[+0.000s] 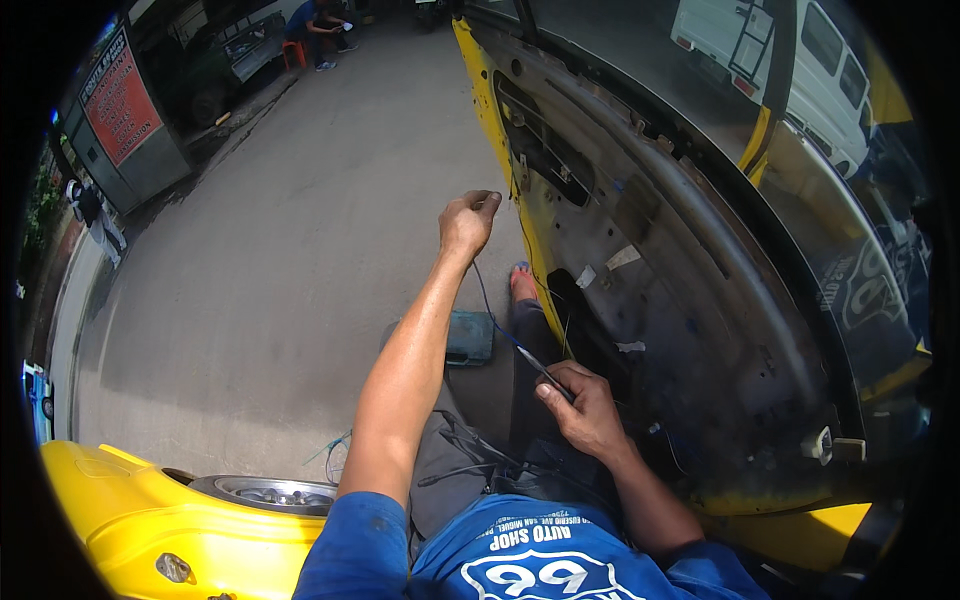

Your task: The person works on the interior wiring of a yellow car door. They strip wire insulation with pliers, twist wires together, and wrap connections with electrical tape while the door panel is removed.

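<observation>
My left hand [467,222] is raised in front of me beside the edge of an open yellow car door [640,240], its fingers pinched together. A thin dark blue wire [487,300] hangs from below this hand and runs down toward my right hand. Lower down and closer to my body, my right hand [588,408] grips a slim dark tool [545,372] with a pale tip pointing up and left. The wire meets the tool near that tip; whether it is gripped or attached there I cannot tell. The door's inner side is bare dark metal with cut-outs, without a trim panel.
A teal case [470,338] lies on the pavement by my legs. Yellow bodywork [180,530] with a wheel [285,493] is at lower left, loose wires [335,450] nearby. Beyond are a seated person [315,30], a red sign [120,105] and a white van [800,70].
</observation>
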{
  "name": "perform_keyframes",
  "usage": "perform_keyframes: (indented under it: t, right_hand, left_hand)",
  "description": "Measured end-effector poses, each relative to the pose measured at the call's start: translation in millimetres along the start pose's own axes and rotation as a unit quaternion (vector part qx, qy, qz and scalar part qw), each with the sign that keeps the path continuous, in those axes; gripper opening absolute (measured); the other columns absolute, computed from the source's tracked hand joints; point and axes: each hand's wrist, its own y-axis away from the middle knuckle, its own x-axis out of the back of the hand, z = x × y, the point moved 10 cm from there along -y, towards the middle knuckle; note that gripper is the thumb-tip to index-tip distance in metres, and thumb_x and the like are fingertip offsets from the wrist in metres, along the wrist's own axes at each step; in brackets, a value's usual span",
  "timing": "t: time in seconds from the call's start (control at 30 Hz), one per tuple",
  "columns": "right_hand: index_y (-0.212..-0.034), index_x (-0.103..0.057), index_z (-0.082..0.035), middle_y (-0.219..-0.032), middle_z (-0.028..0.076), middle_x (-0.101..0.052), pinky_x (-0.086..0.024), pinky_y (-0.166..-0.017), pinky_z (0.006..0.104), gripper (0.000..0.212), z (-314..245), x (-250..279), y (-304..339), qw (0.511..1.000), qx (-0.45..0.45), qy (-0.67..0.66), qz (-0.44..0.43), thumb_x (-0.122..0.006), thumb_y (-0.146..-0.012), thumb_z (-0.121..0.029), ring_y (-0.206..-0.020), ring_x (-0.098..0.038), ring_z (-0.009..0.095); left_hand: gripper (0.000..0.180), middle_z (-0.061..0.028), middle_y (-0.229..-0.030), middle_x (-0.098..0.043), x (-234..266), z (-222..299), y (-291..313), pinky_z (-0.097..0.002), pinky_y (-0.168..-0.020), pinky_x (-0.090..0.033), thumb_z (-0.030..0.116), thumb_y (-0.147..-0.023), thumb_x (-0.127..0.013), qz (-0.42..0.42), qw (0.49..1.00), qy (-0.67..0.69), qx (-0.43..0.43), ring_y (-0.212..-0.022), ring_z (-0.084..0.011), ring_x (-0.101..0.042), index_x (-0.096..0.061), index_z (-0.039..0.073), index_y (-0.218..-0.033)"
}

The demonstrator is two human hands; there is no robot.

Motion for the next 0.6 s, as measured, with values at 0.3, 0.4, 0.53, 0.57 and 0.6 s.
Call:
perform_keyframes:
  t: [0.3,0.4,0.53,0.57,0.6]
  right_hand:
    - [-0.103,-0.072,0.006,-0.097,0.018,-0.072,-0.054,-0.081,0.0393,0.018,36.9,31.2,46.9,0.996,-0.065,0.001,0.059,-0.074,-0.097,-0.012,-0.089,-0.071,0.033]
    - [-0.104,-0.072,0.006,-0.096,0.017,-0.072,-0.053,-0.081,0.0379,0.020,41.8,26.2,49.5,0.996,-0.078,-0.007,0.042,-0.074,-0.097,-0.013,-0.088,-0.071,0.030]
    - [-0.105,-0.072,0.005,-0.095,0.017,-0.071,-0.053,-0.081,0.0380,0.020,32.4,19.1,45.4,0.998,-0.047,-0.013,0.038,-0.073,-0.098,-0.013,-0.088,-0.070,0.030]
    - [-0.104,-0.072,0.006,-0.095,0.017,-0.071,-0.053,-0.081,0.0381,0.020,30.7,18.5,45.7,0.998,-0.045,-0.017,0.043,-0.073,-0.098,-0.013,-0.088,-0.070,0.029]
    - [-0.104,-0.072,0.006,-0.094,0.016,-0.071,-0.053,-0.081,0.0382,0.020,32.3,16.0,46.0,0.998,-0.057,-0.013,0.037,-0.073,-0.098,-0.013,-0.088,-0.070,0.029]
  left_hand:
    - [0.033,-0.0035,-0.065,-0.057,-52.8,-1.2,-35.2,-0.0328,-0.053,-0.036,0.027,-0.101,-0.069,-0.060,0.979,0.191,0.030,-0.054,-0.0118,-0.043,-0.078,-0.005,-0.104]
    - [0.028,0.0017,-0.063,-0.052,-33.0,-0.6,-27.7,-0.0267,-0.046,-0.025,0.021,-0.105,-0.065,-0.038,0.977,0.209,0.025,-0.047,-0.0081,-0.033,-0.074,-0.006,-0.102]
    - [0.030,0.0032,-0.058,-0.051,-52.3,-21.4,12.1,-0.0267,-0.046,-0.026,0.024,-0.105,-0.067,-0.085,0.969,0.224,0.065,-0.045,-0.0077,-0.035,-0.074,-0.005,-0.102]
    - [0.030,0.0031,-0.057,-0.050,-56.4,-30.6,27.0,-0.0273,-0.046,-0.028,0.025,-0.105,-0.068,-0.084,0.966,0.237,0.062,-0.045,-0.0075,-0.036,-0.074,-0.005,-0.102]
    - [0.031,0.0010,-0.059,-0.054,-62.6,-44.7,42.4,-0.0284,-0.046,-0.032,0.026,-0.105,-0.068,-0.106,0.971,0.201,0.073,-0.046,-0.0084,-0.040,-0.075,-0.004,-0.106]
